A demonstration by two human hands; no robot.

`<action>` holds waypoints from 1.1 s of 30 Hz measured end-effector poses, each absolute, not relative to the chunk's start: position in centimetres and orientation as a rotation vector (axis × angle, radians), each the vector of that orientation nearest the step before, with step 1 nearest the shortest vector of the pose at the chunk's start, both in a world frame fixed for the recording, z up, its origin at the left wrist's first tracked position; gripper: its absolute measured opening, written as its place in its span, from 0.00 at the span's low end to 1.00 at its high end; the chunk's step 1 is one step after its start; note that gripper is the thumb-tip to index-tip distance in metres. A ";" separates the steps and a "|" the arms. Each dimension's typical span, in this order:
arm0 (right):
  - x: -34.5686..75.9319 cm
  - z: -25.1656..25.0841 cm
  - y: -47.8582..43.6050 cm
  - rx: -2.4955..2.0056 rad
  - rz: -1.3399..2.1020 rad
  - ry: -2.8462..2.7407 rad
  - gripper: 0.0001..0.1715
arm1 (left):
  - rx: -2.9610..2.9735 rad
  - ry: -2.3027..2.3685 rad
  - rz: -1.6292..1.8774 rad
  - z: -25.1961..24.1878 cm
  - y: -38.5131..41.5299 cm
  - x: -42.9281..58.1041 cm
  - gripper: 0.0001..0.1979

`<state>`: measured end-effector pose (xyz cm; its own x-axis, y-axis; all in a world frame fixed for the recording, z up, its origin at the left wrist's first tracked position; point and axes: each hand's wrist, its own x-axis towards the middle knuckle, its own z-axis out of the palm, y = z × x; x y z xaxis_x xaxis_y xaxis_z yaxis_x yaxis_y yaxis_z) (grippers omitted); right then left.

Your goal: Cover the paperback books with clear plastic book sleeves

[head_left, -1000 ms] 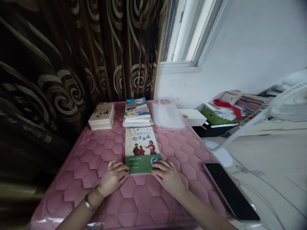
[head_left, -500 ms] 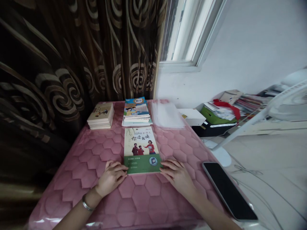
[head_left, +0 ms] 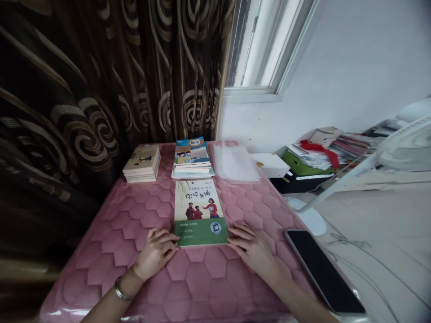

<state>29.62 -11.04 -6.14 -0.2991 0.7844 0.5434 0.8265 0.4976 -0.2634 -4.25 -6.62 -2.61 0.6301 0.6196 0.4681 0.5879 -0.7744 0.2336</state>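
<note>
As the right hand (head_left: 251, 249) has slid outward from the earlier frames, its open fingers now end at the lower right edge of the book (head_left: 200, 213) instead of lying over the cover. It rests flat, released, and grips nothing. The left hand (head_left: 156, 253), with a metal bangle (head_left: 120, 289) on its wrist, is also open and relaxed, its fingertips at the book's lower left edge, much as before. The book lies flat and face up on the pink quilted tabletop (head_left: 208, 278), between the two hands, in nearly the same spot. A black phone (head_left: 325, 271) lies near the tabletop's right edge, just beyond the right hand. Farther off, at the back of the tabletop, sit a stack of small books (head_left: 141, 163), a pile of textbooks (head_left: 191, 158) and clear plastic sleeves (head_left: 234, 161). Past that corner are a white box (head_left: 269, 165), a green box (head_left: 299, 163), and papers with a red scarf (head_left: 318, 150). A white fan (head_left: 407, 150) stands at the right. A dark swirled curtain (head_left: 84, 89) hangs along the left, beside a window (head_left: 262, 45).
</note>
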 end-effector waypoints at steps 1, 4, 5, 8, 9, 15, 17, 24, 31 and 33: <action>29.6 -6.1 -11.1 -1.323 -0.090 -2.126 0.10 | 2.785 1.040 0.832 -2.7 -6.6 -4.3 0.09; 29.6 -5.7 -11.2 -1.350 -0.091 -2.131 0.10 | 2.786 1.048 0.817 -2.9 -6.5 -4.3 0.09; 29.6 -5.4 -11.3 -1.357 -0.091 -2.130 0.10 | 2.781 1.048 0.817 -2.8 -6.5 -4.3 0.10; 29.5 -4.6 -11.5 -1.365 -0.081 -2.128 0.10 | 2.763 1.048 0.829 -2.5 -6.9 -4.2 0.10; 29.4 -4.4 -11.6 -1.366 -0.069 -2.133 0.11 | 2.760 1.052 0.833 -2.3 -7.1 -4.1 0.10; 28.5 -3.7 -10.3 -1.367 -0.002 -2.110 0.18 | 2.665 1.348 0.677 -1.3 -7.1 -2.2 0.13; 27.9 -3.6 -9.4 -1.385 0.015 -2.093 0.17 | 2.590 1.566 0.540 -1.2 -6.3 -1.2 0.13; 26.2 -3.4 -4.7 -1.543 0.074 -2.127 0.17 | 2.385 1.859 0.305 -1.1 -3.4 0.2 0.09; 25.9 -1.4 2.9 -1.763 0.212 -2.167 0.15 | 2.734 1.712 0.410 -0.6 -5.1 3.3 0.15; 25.6 -0.7 5.1 -1.797 0.227 -2.193 0.11 | 2.841 1.465 0.454 -1.1 -6.2 4.8 0.14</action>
